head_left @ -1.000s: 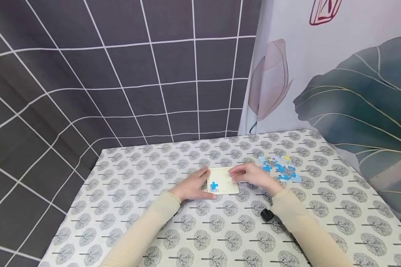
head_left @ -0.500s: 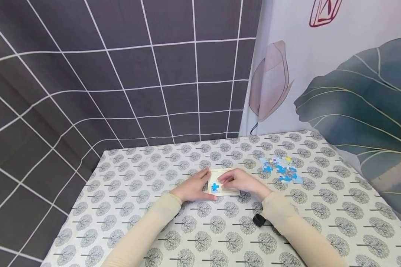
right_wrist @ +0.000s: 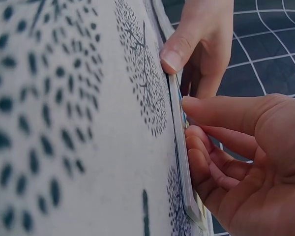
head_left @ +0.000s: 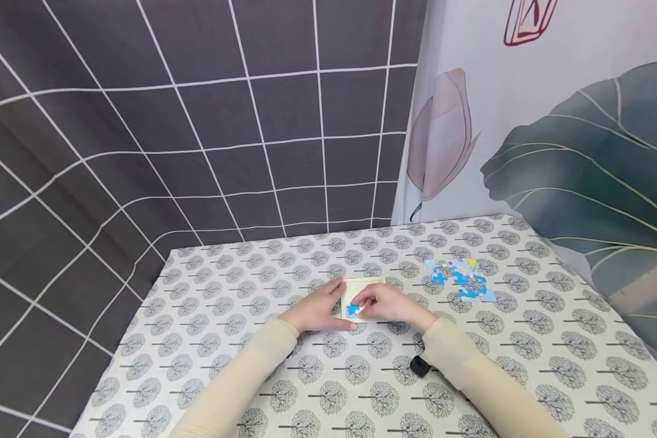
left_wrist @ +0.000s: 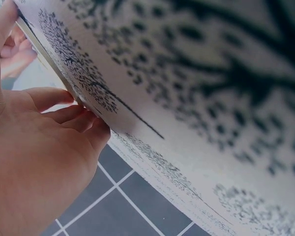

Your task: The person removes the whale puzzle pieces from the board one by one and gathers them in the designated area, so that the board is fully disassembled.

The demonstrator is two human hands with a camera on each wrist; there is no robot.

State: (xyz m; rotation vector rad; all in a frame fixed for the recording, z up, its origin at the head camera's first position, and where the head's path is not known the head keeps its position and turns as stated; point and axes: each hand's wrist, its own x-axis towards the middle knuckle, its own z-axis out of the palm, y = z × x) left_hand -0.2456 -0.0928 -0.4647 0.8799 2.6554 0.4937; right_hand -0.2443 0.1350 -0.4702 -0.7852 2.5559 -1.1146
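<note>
A shallow cream puzzle tray point(head_left: 356, 286) lies flat on the patterned cloth. My left hand point(head_left: 319, 308) grips its left side, thumb on the near edge and fingers on the left edge; the left wrist view shows those fingertips against the tray's thin side point(left_wrist: 54, 71). A blue puzzle piece point(head_left: 353, 309) sits in the tray's near left corner. Right beside it, my right hand point(head_left: 384, 302) pinches a small light puzzle piece low over the tray, mostly hidden by the fingers. In the right wrist view the thumb and curled fingers point(right_wrist: 199, 147) are right at the tray's surface.
Several loose blue, pale and yellow puzzle pieces point(head_left: 462, 281) lie flat in a cluster to the right of the tray. A black wrist device point(head_left: 420, 366) hangs under the right sleeve. Dark checked fabric point(head_left: 285, 152) stands behind the table's far edge.
My right hand has moved left and nearer across the tray with its piece, down to the blue piece's corner. My left hand has stayed on the tray.
</note>
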